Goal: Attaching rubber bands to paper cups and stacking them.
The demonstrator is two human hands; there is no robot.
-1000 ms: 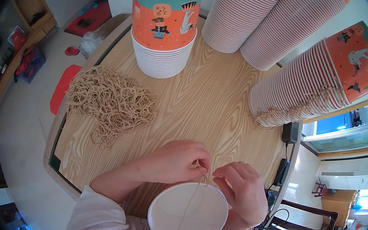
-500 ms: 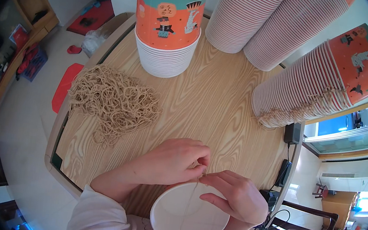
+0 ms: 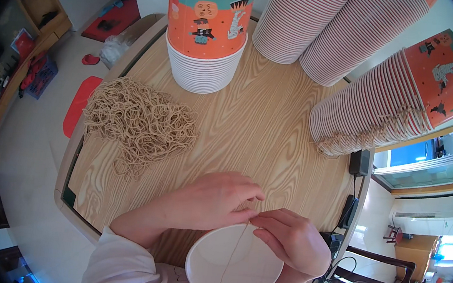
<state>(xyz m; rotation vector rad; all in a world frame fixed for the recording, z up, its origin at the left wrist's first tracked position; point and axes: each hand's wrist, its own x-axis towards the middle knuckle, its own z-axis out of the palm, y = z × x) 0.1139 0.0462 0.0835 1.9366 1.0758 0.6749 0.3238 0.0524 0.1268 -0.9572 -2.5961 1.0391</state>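
A white paper bucket [image 3: 207,262] lies tilted against my body, its mouth facing up toward me. A thin strand of twine [image 3: 231,262] runs across the mouth from the near rim to the far rim. At the far rim my right hand [image 3: 296,241] is closed, its fingertips pinching the twine. My left hand [image 3: 220,196] reaches over the far side, its index finger stretched out and apart from the thumb. The left thumb tip is close to the right fingertips and the twine; its other fingers are partly hidden.
A tangled heap of twine [image 3: 139,126] covers the table's left part. Nested upside-down buckets [image 3: 203,74] stand behind it. Tall bucket stacks [image 3: 301,24] rise at the back. Another stack [image 3: 373,108], with twine along its rims, leans at the right. Black adapters [image 3: 359,163] line the right edge.
My left index finger has straightened and moved away from the thumb. My right fingers have drawn closer together on the twine. The bucket stays nearly in place.
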